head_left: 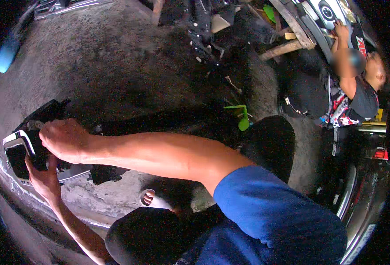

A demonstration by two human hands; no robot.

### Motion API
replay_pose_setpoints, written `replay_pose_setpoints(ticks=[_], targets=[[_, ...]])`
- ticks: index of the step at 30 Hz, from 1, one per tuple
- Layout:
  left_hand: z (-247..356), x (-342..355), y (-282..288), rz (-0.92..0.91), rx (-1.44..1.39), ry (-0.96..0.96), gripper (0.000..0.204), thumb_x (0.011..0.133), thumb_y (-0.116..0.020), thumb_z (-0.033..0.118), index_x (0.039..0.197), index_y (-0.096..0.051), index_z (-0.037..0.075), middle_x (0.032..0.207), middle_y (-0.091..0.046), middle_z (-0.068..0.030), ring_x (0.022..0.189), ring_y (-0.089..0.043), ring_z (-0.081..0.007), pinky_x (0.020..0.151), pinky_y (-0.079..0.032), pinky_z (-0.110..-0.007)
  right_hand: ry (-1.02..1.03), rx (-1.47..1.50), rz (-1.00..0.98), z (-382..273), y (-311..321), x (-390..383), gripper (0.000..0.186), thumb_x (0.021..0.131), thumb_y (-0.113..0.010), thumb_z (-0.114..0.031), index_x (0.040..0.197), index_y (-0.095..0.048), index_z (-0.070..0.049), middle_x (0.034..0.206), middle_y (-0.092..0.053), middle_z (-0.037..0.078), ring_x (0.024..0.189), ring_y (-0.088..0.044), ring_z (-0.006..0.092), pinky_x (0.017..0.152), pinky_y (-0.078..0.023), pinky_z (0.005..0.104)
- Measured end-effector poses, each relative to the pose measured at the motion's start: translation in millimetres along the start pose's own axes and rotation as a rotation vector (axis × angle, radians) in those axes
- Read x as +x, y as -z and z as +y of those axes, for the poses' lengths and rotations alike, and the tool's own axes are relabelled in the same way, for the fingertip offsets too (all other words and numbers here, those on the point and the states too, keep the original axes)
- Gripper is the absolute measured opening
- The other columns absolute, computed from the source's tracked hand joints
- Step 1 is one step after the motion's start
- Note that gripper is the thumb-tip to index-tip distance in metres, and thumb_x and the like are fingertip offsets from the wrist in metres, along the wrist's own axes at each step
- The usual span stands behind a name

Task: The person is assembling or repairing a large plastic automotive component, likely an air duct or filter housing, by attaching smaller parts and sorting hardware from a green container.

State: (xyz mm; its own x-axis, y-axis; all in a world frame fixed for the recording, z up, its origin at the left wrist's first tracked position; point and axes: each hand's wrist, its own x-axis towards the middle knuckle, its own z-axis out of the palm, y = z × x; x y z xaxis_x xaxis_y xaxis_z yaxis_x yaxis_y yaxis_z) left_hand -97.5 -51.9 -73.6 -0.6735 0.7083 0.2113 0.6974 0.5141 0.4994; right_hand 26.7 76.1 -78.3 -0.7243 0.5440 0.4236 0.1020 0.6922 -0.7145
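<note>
Low at the left lies a long black plastic car part with a silver-white trim (26, 138) around an opening at its end. My left hand (45, 181) grips the part beside this trim, thumb and fingers on either side of its edge. My right hand (65, 139) is closed in a fist just above, over the black part. A small greyish crumpled bit (36, 125) shows at its knuckles; what the fist holds is hidden. My right forearm crosses the middle of the view.
A bright green plastic piece (243, 121) lies on the dark concrete floor (115, 66). Black parts (206, 39) are heaped at the back beside a wooden frame (292, 26). At the right a person (345, 97) reaches toward a white panel. A car's edge (358, 221) stands at the lower right.
</note>
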Motion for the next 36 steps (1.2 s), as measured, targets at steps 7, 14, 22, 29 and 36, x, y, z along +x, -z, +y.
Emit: replay_pose_setpoints(ticks=[7,14,22,29,36], targets=[[-10,3,-3,0.006,-0.001,-0.005,0.068,0.075,-0.073,0.041,0.128,-0.048,0.006,0.109,-0.064,-0.0156,0.097,-0.062,-0.0302,0.082,-0.046,-0.041,-0.015,-0.143,-0.079,-7,8,1,0.027,0.082,-0.059,-0.024,0.088,-0.059,0.003,0.083,-0.063,0.019,0.076,-0.064,0.0321,0.064,-0.053,0.0439],[-42,13,-5,-0.019,-0.039,-0.111,0.068,0.079,-0.072,0.039,0.126,-0.046,-0.001,0.115,-0.061,-0.0183,0.101,-0.059,-0.0289,0.089,-0.044,-0.038,0.16,-0.186,-0.414,0,120,-2,0.032,0.078,-0.061,-0.026,0.093,-0.062,0.002,0.087,-0.067,0.019,0.078,-0.068,0.0321,0.066,-0.055,0.0438],[-52,24,-5,-0.051,-0.174,-0.185,0.057,0.082,-0.071,0.032,0.122,-0.047,-0.002,0.11,-0.062,-0.0134,0.094,-0.058,-0.0247,0.085,-0.047,-0.035,-0.508,-0.529,-0.283,105,419,-179,0.027,0.087,-0.058,-0.023,0.107,-0.062,-0.005,0.099,-0.067,0.014,0.094,-0.064,0.0294,0.081,-0.051,0.0389],[-57,36,38,-0.1,-0.173,-0.078,0.051,0.085,-0.066,0.014,0.129,-0.044,0.0,0.126,-0.052,-0.0153,0.11,-0.053,-0.0261,0.095,-0.044,-0.037,-0.79,-0.365,-0.583,158,410,-361,0.019,0.081,-0.063,-0.016,0.098,-0.065,-0.007,0.095,-0.063,0.015,0.093,-0.06,0.0344,0.081,-0.049,0.0435],[156,8,81,-0.045,0.14,-0.627,0.046,0.092,-0.052,0.018,0.132,-0.043,0.0,0.124,-0.056,-0.015,0.111,-0.055,-0.0268,0.096,-0.045,-0.035,-0.492,-0.443,-0.7,162,374,-395,0.018,0.079,-0.058,-0.013,0.095,-0.065,-0.008,0.094,-0.062,0.013,0.091,-0.06,0.0335,0.078,-0.049,0.046]])
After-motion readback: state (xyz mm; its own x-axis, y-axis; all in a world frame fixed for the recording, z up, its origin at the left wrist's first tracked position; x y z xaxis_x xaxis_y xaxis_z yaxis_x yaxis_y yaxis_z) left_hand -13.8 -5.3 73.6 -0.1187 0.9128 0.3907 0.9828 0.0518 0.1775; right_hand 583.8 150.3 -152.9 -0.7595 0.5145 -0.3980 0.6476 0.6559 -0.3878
